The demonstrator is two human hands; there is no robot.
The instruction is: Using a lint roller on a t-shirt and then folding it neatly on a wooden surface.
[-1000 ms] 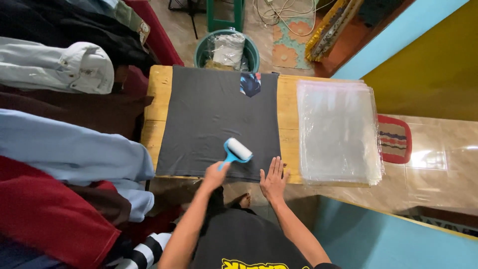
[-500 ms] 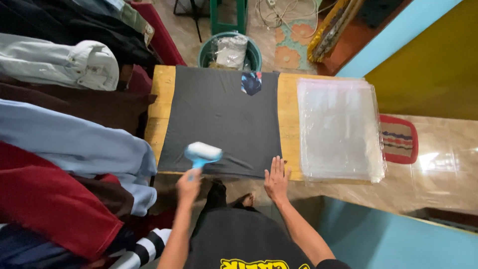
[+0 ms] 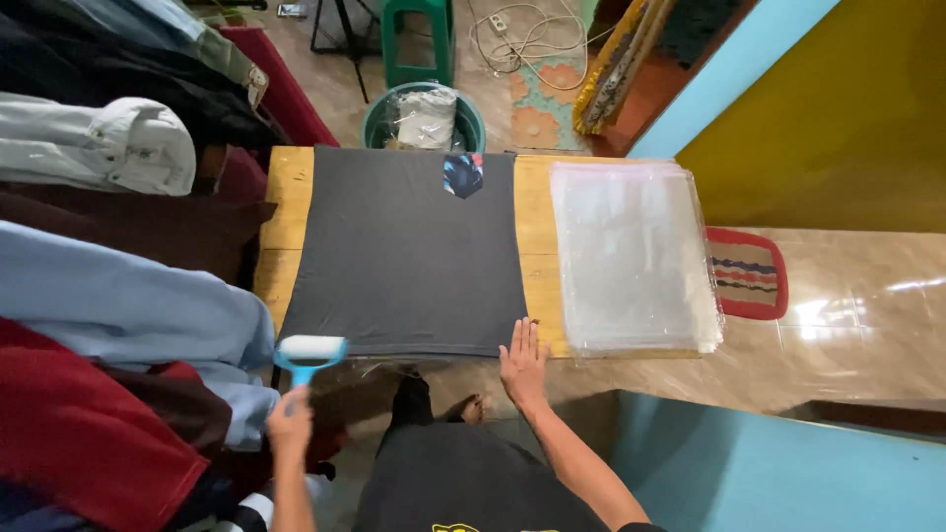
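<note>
Now, the left hand point(image 3: 289, 426) is closed around the blue handle of a lint roller point(image 3: 308, 353), though the fingers themselves are hard to make out from this angle. The roller's white drum sits off the near left corner of the wooden surface point(image 3: 286, 212), just clear of the dark grey shirt point(image 3: 409, 254). The right hand point(image 3: 522, 363) lies flat and open, fingers spread, pressing the shirt's near right corner, holding nothing. Both forearms reach up from the bottom edge. One shirt is spread flat, one roller, one stack of clear plastic bags point(image 3: 631, 258) beside it; how many bags, I cannot tell. A green bin point(image 3: 379, 110) peeks from behind the far edge.
</note>
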